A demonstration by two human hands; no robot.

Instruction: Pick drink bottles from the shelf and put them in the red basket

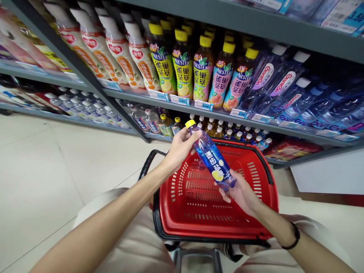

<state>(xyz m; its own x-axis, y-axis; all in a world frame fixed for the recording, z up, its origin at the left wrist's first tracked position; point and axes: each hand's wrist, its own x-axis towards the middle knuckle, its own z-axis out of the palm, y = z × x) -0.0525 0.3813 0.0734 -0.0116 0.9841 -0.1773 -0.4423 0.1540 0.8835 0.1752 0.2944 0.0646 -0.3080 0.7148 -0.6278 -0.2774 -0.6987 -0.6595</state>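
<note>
Both my hands hold one blue drink bottle (212,157), with a yellow cap and a lemon picture on its label. It lies tilted over the red shopping basket (170,225), cap end toward the shelf. My left hand (183,144) grips the neck just below the cap. Around the bottom end, the fingers of my right hand (237,189) are closed; a black band circles that wrist. Through the basket's slotted floor and walls the ground shows, and something purplish beneath the bottle is partly hidden.
Shelves hold Nestea bottles (182,68), white-capped orange-labelled bottles (119,57) and clear Ganten bottles (284,83). Small bottles (218,131) stand on the bottom shelf behind the basket. Pale tiled floor (42,163) lies at left, and a white panel (330,170) stands at right.
</note>
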